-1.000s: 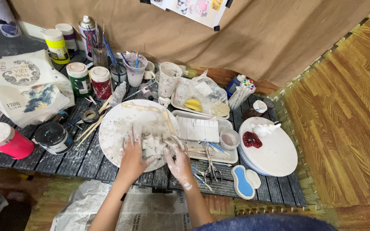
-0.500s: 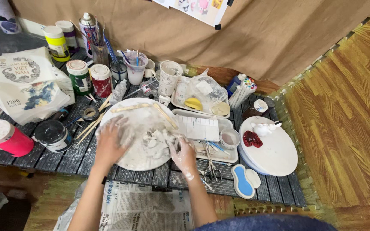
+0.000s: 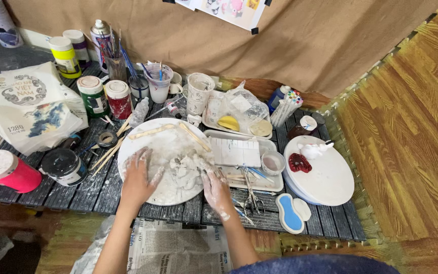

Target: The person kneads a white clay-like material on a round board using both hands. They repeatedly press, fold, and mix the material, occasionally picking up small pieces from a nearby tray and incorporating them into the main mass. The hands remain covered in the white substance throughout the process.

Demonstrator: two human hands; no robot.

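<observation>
Clay (image 3: 186,170) in a pale, lumpy heap lies on the round white board (image 3: 150,147), a little toward its 4 o'clock side; the board rests on the dark slatted surface (image 3: 77,190); the left hand (image 3: 138,177) lies flat on the board at about 8 o'clock of the heap, fingers spread and open, smeared white, gripping nothing, its fingertips just beside the clay; the right hand (image 3: 216,190) sits at the board's 4 o'clock rim, likewise coated white, fingers loosely open and pointing up toward the heap, touching its edge; whether it pinches a bit of clay I cannot tell. Wooden sticks (image 3: 171,131) lie across the board's 12 o'clock part. At 3 o'clock of the board stands a shallow white tray (image 3: 239,152) with a small cup (image 3: 272,162) at its right end; scissors (image 3: 252,198) lie just below the tray. Farther toward 3 o'clock is a round white turntable (image 3: 328,180) bearing a dark red piece (image 3: 298,162) and a small white figure (image 3: 314,148). At 9 o'clock of the board sit a black jar (image 3: 64,166) and a pink tub (image 3: 6,171); at 11 o'clock, paint pots (image 3: 106,96) and a jar of brushes (image 3: 116,63). Newspaper (image 3: 178,248) lies on the floor under the forearms.
</observation>
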